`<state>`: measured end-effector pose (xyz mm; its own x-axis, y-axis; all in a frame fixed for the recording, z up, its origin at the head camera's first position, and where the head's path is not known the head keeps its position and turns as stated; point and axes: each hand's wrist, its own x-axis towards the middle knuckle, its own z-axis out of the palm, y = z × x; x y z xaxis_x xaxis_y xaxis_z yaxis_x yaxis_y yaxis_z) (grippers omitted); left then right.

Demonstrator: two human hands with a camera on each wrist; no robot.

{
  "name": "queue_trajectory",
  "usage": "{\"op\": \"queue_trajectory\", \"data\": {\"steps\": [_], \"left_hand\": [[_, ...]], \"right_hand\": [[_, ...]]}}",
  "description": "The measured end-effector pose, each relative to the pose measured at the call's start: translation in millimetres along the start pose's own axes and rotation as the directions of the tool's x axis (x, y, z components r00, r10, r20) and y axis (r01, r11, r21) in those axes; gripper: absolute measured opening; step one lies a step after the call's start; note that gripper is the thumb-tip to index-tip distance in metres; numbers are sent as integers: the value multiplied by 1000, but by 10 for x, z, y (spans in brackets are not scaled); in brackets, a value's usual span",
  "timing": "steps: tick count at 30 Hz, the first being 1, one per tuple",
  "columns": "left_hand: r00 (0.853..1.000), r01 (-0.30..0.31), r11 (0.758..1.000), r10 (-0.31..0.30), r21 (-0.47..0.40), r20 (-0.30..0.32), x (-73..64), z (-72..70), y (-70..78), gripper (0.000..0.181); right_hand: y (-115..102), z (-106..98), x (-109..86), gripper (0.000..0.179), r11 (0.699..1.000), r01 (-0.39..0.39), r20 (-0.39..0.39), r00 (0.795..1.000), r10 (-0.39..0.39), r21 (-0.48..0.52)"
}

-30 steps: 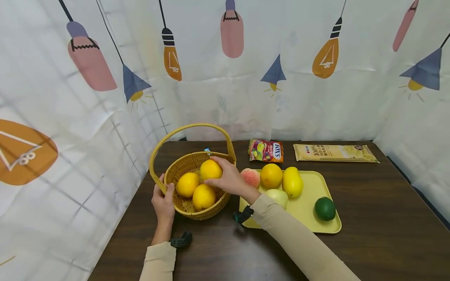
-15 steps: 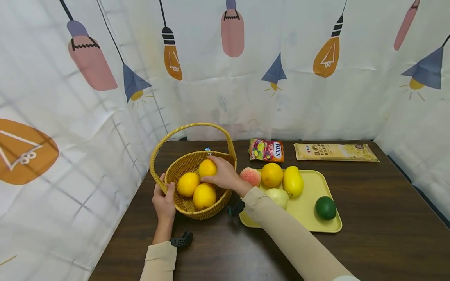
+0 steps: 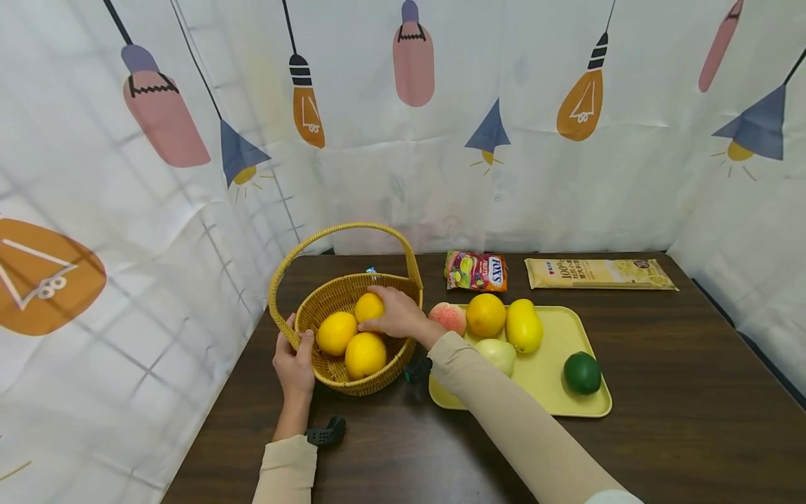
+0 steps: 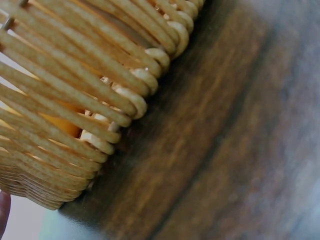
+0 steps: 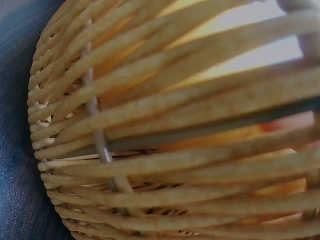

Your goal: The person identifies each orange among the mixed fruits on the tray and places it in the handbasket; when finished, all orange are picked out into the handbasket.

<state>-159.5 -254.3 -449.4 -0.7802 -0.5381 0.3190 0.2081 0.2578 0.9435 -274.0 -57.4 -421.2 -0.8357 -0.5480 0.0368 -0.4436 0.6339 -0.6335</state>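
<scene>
A yellow wicker basket (image 3: 378, 381) with a tall arched handle stands on the dark wooden table. My left hand (image 3: 294, 367) grips its left rim by the foot of the handle, thumb on the inner side. Inside lie two oranges (image 3: 336, 332). A third orange (image 3: 369, 308) is down in the basket behind them, and my right hand (image 3: 398, 313) holds it, partly covering it. In the left wrist view the woven wall (image 4: 65, 85) fills the upper left, with a fingertip (image 4: 4, 207) at the edge. The right wrist view is filled by basket weave (image 5: 165, 120), fruit colour showing through.
Right of the basket a yellow tray (image 3: 554, 336) bears a peach (image 3: 448, 318), another orange (image 3: 485, 315), a yellow oblong fruit (image 3: 524, 326), a pale green fruit (image 3: 496, 355) and a dark green fruit (image 3: 582, 373). Behind lie a candy bag (image 3: 476, 271) and a long yellow packet (image 3: 598, 274).
My right hand has moved slightly left and lower into the basket with the orange, which now sits close behind the other two. The left hand keeps its grip on the basket.
</scene>
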Motion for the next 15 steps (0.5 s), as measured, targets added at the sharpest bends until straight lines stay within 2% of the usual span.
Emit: {"op": "queue_trajectory", "data": {"steps": [5, 10, 15], "left_hand": [[1000, -5, 1000, 5, 9, -3, -12, -4, 5, 47], [1000, -10, 1000, 10, -5, -1, -5, -6, -7, 47], [1000, -26, 1000, 26, -10, 3, -4, 1, -6, 48]], "right_hand": [[-15, 16, -6, 71, 1000, 15, -9, 1000, -15, -8], [-13, 25, -60, 56, 997, 64, -84, 995, -60, 48], [11, 22, -151, 44, 982, 147, -167, 978, -127, 115]]}}
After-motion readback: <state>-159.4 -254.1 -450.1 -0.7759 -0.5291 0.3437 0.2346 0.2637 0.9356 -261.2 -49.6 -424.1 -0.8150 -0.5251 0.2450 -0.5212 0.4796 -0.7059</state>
